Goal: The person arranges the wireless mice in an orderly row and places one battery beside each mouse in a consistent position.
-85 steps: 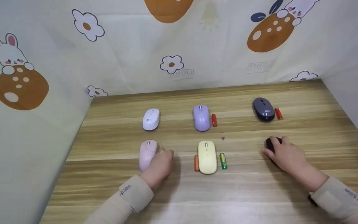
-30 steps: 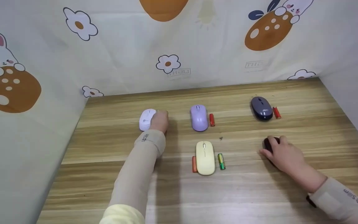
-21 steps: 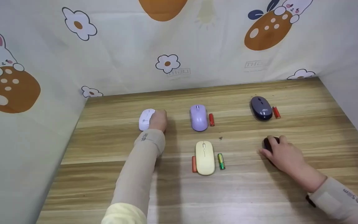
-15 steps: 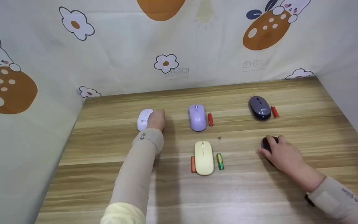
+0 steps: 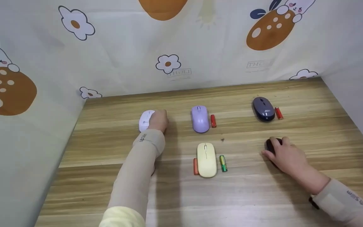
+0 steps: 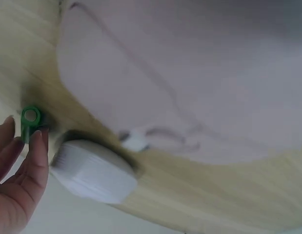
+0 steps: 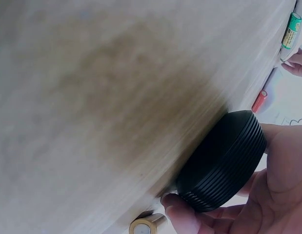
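My left hand (image 5: pixel 158 120) is at the right side of the white mouse (image 5: pixel 145 121), partly covering it in the head view. In the left wrist view its thumb and fingertips pinch a green battery (image 6: pixel 30 117) standing end-on near that mouse. A pale pink mouse (image 6: pixel 155 78) fills much of the left wrist view; the left forearm hides most of it from the head camera. My right hand (image 5: pixel 290 157) lies over a black mouse (image 5: pixel 270 146), and the right wrist view has the fingers curled round its ribbed side (image 7: pixel 229 165).
A yellow mouse (image 5: pixel 207 160) stands between an orange battery (image 5: pixel 195 166) and a green-yellow battery (image 5: pixel 223 163). Behind are a purple mouse (image 5: pixel 200 119) and a dark grey mouse (image 5: pixel 263 109), each with a red battery. Near the right fingers lies a gold-rimmed battery (image 7: pixel 146 225).
From beside the pink mouse, my left hand has moved forward to the white mouse, its forearm now covering the pink one. My right hand stays on the black mouse. The head view shifted slightly.
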A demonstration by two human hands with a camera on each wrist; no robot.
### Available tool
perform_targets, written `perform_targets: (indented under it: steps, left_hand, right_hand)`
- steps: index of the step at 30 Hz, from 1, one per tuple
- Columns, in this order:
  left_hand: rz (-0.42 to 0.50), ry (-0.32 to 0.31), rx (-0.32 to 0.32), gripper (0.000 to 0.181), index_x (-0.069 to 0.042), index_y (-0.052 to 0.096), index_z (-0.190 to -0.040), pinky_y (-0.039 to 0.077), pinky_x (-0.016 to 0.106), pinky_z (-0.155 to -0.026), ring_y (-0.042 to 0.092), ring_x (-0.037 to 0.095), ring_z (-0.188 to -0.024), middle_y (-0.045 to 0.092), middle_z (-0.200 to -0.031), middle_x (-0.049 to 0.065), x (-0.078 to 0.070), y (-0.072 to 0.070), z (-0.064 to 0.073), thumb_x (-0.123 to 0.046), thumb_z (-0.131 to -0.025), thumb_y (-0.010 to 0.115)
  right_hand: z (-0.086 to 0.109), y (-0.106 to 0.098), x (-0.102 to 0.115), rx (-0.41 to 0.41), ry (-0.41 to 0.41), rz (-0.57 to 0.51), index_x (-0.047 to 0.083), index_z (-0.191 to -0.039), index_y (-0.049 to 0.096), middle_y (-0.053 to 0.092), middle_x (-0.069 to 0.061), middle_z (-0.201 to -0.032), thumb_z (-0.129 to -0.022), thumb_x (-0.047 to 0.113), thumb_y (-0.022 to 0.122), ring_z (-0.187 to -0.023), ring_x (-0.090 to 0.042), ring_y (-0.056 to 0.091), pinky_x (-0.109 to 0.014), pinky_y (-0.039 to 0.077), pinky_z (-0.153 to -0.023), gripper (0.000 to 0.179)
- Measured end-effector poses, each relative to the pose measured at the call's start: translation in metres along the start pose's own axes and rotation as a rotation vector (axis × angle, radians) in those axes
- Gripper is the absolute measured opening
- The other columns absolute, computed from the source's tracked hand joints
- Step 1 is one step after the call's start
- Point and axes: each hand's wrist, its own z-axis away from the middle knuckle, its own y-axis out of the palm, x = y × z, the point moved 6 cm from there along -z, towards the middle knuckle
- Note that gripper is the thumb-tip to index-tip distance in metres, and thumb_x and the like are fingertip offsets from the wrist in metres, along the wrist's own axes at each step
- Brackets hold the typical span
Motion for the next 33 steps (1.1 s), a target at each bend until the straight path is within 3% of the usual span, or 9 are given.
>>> perform_targets:
  steps: [7,12,18,22,27,33]
  left_hand:
    - [0.079,0.089,0.013,0.028,0.005,0.055,-0.118,0.048,0.037,-0.087,0.059,0.027,-0.102,0.06,-0.114,0.019,-0.008,-0.019,0.011,-0.006,-0.093,0.047]
    - [0.136,0.165,0.084,0.032,0.004,0.054,-0.12,0.047,0.037,-0.088,0.058,0.027,-0.103,0.059,-0.117,0.02,-0.02,-0.021,0.038,-0.008,-0.091,0.049]
    - [0.175,0.221,0.256,0.036,0.002,0.056,-0.118,0.049,0.031,-0.063,0.058,0.023,-0.073,0.061,-0.105,0.019,-0.044,0.007,0.086,-0.007,-0.084,0.052]
    - [0.198,0.258,0.311,0.037,0.003,0.054,-0.117,0.048,0.031,-0.065,0.056,0.022,-0.077,0.061,-0.104,0.018,-0.057,0.032,0.113,-0.006,-0.081,0.055]
    - [0.241,0.272,0.307,0.035,0.004,0.051,-0.109,0.046,0.032,-0.068,0.051,0.021,-0.077,0.059,-0.092,0.015,-0.064,0.052,0.131,-0.008,-0.078,0.063]
    - [0.322,0.27,0.272,0.022,-0.004,0.049,-0.091,0.038,0.03,-0.062,0.043,0.019,-0.071,0.047,-0.076,0.006,-0.063,0.064,0.139,-0.005,-0.075,0.064]
  right_hand:
    - [0.002,0.003,0.001,0.006,-0.007,0.006,-0.006,-0.12,0.048,0.045,-0.036,-0.095,-0.085,0.037,0.061,-0.059,-0.045,0.054,-0.052,0.043,-0.047,0.057]
    - [0.001,0.005,0.001,0.045,0.002,-0.004,-0.006,-0.122,0.046,0.044,-0.038,-0.099,-0.087,0.039,0.058,-0.063,-0.047,0.054,-0.053,0.044,-0.049,0.059]
    - [0.0,0.006,-0.001,0.073,0.01,-0.007,-0.006,-0.124,0.046,0.044,-0.038,-0.099,-0.088,0.04,0.057,-0.064,-0.047,0.055,-0.053,0.045,-0.051,0.06]
    - [-0.001,0.006,-0.001,0.076,0.007,-0.007,-0.006,-0.123,0.045,0.044,-0.038,-0.099,-0.088,0.041,0.056,-0.064,-0.047,0.055,-0.053,0.045,-0.05,0.06]
    - [0.0,0.004,-0.001,0.065,0.01,-0.004,-0.006,-0.123,0.046,0.044,-0.038,-0.098,-0.088,0.04,0.057,-0.063,-0.047,0.055,-0.053,0.044,-0.05,0.059]
    - [0.0,0.002,0.0,0.033,0.017,0.0,-0.005,-0.121,0.047,0.045,-0.036,-0.094,-0.086,0.039,0.058,-0.063,-0.046,0.055,-0.052,0.043,-0.045,0.057]
